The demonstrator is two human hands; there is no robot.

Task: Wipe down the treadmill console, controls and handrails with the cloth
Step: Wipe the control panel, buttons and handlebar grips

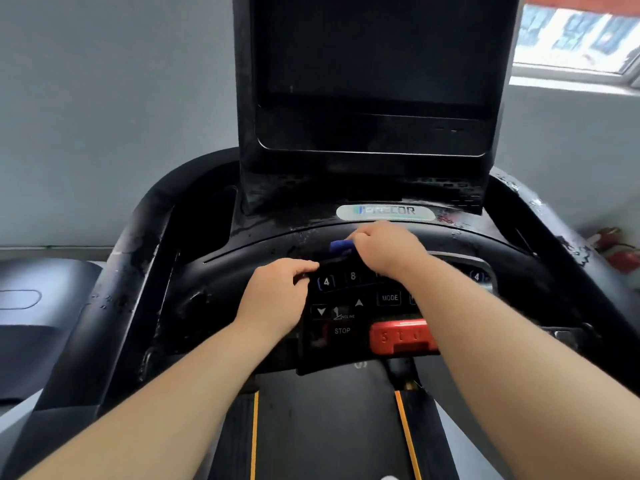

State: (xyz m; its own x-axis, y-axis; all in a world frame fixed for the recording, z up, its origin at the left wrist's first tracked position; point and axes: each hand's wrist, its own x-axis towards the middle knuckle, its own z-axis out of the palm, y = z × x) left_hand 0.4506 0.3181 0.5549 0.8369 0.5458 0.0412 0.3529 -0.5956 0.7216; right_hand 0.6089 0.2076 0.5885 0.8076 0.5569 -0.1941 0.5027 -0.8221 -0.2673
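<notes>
The black treadmill console (374, 233) fills the middle of the view, wet-streaked, with a dark screen (374, 57) above it. My right hand (388, 249) grips a small bunched blue cloth (341, 247) against the console's upper rim, just above the number keys. My left hand (280, 292) rests at the left edge of the control panel (349, 299), its thumb and fingers curled on a dark ledge there. A red stop bar (401, 336) sits below the keys. The curved black handrails (138, 258) run down both sides.
The running belt (329, 427) with orange side lines lies below the console. A neighbouring machine (31, 306) stands at the left. A red fire extinguisher (623, 254) sits by the wall at the right, under a window (575, 36).
</notes>
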